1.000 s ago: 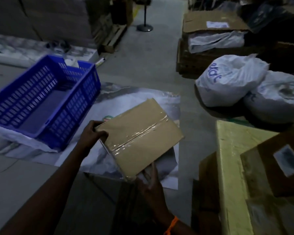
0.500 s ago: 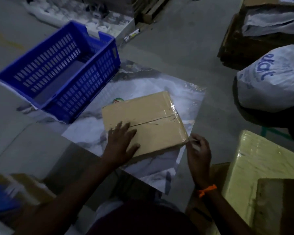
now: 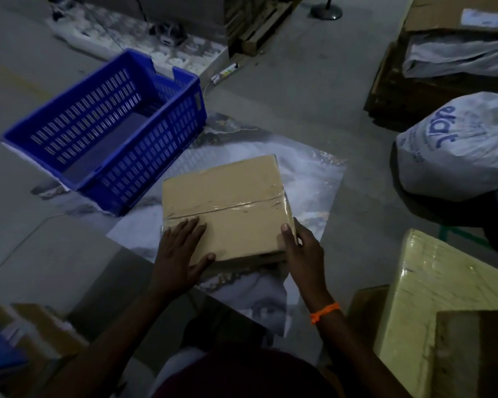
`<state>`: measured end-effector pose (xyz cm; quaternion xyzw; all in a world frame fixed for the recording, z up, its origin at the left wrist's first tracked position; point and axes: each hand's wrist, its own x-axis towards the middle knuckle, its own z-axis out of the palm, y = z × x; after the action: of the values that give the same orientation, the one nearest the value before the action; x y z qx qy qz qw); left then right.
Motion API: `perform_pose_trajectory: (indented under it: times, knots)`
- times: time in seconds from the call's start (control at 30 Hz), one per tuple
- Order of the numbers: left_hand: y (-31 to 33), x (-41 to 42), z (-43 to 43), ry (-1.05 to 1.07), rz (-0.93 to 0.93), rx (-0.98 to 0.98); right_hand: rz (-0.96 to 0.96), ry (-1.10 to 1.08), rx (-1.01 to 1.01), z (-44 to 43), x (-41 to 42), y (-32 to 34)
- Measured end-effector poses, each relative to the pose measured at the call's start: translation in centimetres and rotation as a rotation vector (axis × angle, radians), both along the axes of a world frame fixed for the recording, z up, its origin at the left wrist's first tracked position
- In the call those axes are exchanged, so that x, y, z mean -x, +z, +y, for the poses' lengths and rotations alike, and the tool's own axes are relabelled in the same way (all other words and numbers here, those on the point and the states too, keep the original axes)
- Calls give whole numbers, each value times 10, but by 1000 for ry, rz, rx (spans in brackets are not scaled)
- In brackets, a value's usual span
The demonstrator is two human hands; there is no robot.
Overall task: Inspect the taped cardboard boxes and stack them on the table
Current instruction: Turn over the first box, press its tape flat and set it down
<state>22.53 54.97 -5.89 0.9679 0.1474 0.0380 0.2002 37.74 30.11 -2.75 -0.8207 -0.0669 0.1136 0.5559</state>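
A flat brown cardboard box [image 3: 227, 202], sealed with clear tape across its middle, lies on a pale printed sheet [image 3: 308, 179] on the floor. My left hand [image 3: 181, 248] rests flat on the box's near left corner with fingers spread. My right hand [image 3: 302, 251] grips the box's near right edge, thumb on top. An orange band circles my right wrist.
A blue slatted plastic crate [image 3: 107, 133] stands left of the box, partly on the sheet. White sacks [image 3: 454, 150] and stacked cartons fill the right. A yellowish wrapped parcel [image 3: 443, 288] sits at the near right, and more boxes [image 3: 35, 331] lie at the near left.
The box was held up in both hands a second ago; it now lies flat on the sheet. My right hand has moved from beside the box onto its right edge.
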Motion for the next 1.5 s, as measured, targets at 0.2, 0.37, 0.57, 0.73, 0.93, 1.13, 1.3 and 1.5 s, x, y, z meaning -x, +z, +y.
perform_pose_trajectory:
  times: [0.2, 0.37, 0.57, 0.73, 0.93, 1.13, 1.3, 1.5]
  knots:
    - [29, 23, 45, 134, 22, 304, -157, 123, -54, 45, 47, 48]
    - [80, 23, 33, 242, -27, 522, -247, 289, -32, 79, 76, 66]
    - [115, 11, 28, 315, -232, 680, -427, 392, -18, 123, 93, 77]
    - [131, 2, 45, 345, -123, 737, -287, 172, 152, 125, 78, 91]
    - [138, 1, 57, 301, -115, 719, 248, 155, 47, 105, 45, 79]
    - [132, 4, 52, 249, -206, 882, 152, 175, -172, 102, 67, 73]
    - [127, -1, 34, 283, -169, 976, 11, 167, -152, 89, 52, 92]
    - [117, -4, 9, 252, -171, 926, -20, 140, -102, 69, 31, 93]
